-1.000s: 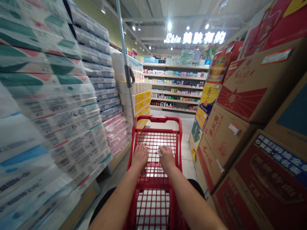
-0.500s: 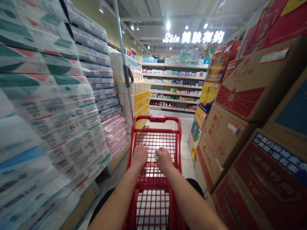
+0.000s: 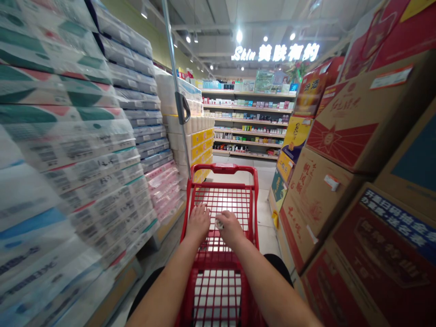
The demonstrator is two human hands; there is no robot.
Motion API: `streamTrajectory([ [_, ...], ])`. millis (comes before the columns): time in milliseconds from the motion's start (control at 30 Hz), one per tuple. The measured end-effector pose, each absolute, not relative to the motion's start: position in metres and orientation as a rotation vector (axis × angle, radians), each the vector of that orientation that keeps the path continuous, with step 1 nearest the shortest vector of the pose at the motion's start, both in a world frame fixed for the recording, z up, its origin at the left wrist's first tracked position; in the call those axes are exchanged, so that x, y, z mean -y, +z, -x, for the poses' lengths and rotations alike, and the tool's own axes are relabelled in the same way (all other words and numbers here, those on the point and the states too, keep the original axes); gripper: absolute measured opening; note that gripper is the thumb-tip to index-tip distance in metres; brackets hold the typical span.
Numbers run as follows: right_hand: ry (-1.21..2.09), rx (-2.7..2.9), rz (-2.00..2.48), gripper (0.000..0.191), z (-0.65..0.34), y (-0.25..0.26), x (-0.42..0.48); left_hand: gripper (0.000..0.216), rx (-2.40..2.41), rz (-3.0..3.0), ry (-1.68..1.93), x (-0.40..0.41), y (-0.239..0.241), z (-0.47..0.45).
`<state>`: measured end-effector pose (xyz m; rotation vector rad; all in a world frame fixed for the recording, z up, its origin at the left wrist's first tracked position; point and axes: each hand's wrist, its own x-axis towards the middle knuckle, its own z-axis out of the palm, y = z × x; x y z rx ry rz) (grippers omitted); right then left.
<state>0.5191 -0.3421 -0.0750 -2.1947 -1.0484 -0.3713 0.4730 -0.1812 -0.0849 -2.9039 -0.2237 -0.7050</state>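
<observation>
A red wire shopping cart (image 3: 223, 186) stands in a narrow shop aisle in front of me, its basket holding nothing I can see. My left hand (image 3: 198, 223) lies on the cart's rear bar with its fingers stretched forward over the mesh. My right hand (image 3: 230, 227) rests on the same bar just to the right, curled round a small crumpled white thing (image 3: 220, 223) that I cannot name. Both forearms reach in from the bottom of the view.
Stacked packs of tissue paper (image 3: 75, 150) wall the left side. Piled cardboard cartons (image 3: 340, 181) crowd the right. A metal pole with a dark handle (image 3: 182, 109) rises left of the cart. Shelves of small goods (image 3: 250, 131) under a lit sign close the aisle's far end.
My right hand has slid a little to the left along the bar, closer to my left hand. The cart and the view have hardly shifted.
</observation>
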Motion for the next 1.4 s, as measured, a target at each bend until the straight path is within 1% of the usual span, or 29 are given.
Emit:
streamTrajectory([
  [133, -0.433, 0.768, 2.24, 0.045, -0.5219, -0.0723, 0.3457, 0.043, 0.242, 2.9, -0.7, 0.182, -0.0833, -0.4719],
  [200, -0.402, 0.853, 2.241, 0.044, -0.5207, -0.0729, 0.3448, 0.043, 0.248, 2.899, -0.702, 0.1822, -0.083, -0.472],
  [333, -0.33, 1.126, 2.172, 0.035, -0.5169, -0.0755, 0.3398, 0.042, 0.249, 2.882, -0.69, 0.1822, -0.0833, -0.4722],
  [500, -0.439, 0.791, 2.246, 0.045, -0.521, -0.0733, 0.3442, 0.042, 0.233, 2.87, -0.707, 0.1825, -0.0834, -0.4717],
  [567, -0.427, 0.845, 2.254, 0.046, -0.5205, -0.0741, 0.3446, 0.043, 0.229, 2.878, -0.702, 0.1824, -0.0838, -0.4718],
  [700, -0.369, 1.15, 2.166, 0.04, -0.5174, -0.0767, 0.3399, 0.043, 0.229, 2.899, -0.687, 0.1821, -0.0841, -0.4718],
  [867, -0.447, 0.851, 2.253, 0.047, -0.5208, -0.0737, 0.3426, 0.043, 0.235, 2.904, -0.694, 0.1824, -0.0831, -0.4709],
  [933, -0.414, 0.918, 2.257, 0.046, -0.5204, -0.0738, 0.3436, 0.044, 0.235, 2.901, -0.687, 0.1825, -0.0834, -0.4712],
  [1000, -0.369, 1.089, 2.21, 0.04, -0.5189, -0.0751, 0.3428, 0.044, 0.231, 2.902, -0.682, 0.1824, -0.0841, -0.4718],
  [1067, -0.363, 1.145, 2.168, 0.037, -0.5181, -0.0761, 0.3417, 0.043, 0.226, 2.916, -0.686, 0.1822, -0.0849, -0.4726],
  [1233, -0.42, 0.862, 2.236, 0.047, -0.5197, -0.0754, 0.3429, 0.043, 0.229, 2.935, -0.737, 0.1813, -0.0866, -0.4734],
  [1400, -0.336, 1.099, 2.192, 0.042, -0.5176, -0.0747, 0.3425, 0.043, 0.212, 2.92, -0.736, 0.1809, -0.0879, -0.4736],
])
